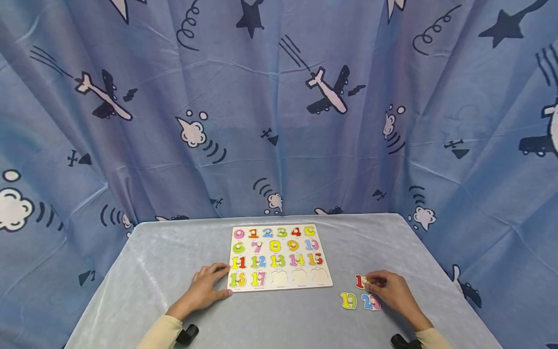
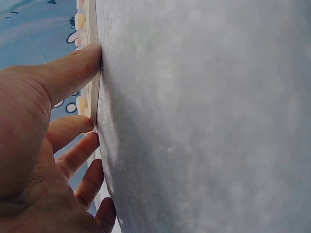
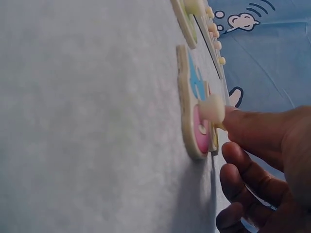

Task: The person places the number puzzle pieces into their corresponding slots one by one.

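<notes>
My left hand [image 1: 204, 287] rests at the left edge of a wooden number puzzle board [image 1: 268, 278]; its thumb and fingertips touch the side. In the left wrist view those fingers are extended, only lightly bent. To the right of the board, my right hand [image 1: 394, 292] pinches a number puzzle piece [image 1: 359, 282] with a red 1 and a yellow second digit, mostly covered by the fingertips. Just in front of it lie a yellow-green 19 piece [image 1: 348, 300] and a blue-and-pink 20 piece [image 1: 372, 303]. The 20 piece's knob [image 3: 212, 108] partly blocks the right wrist view of the pinch.
Knobbed number pieces from 0 to 17 sit in the board, and three bare recesses [image 1: 299, 277] show at its lower right. A grey cloth covers the table [image 1: 183, 252]. Behind its far edge hangs a blue curtain [image 1: 244, 160] printed with planes.
</notes>
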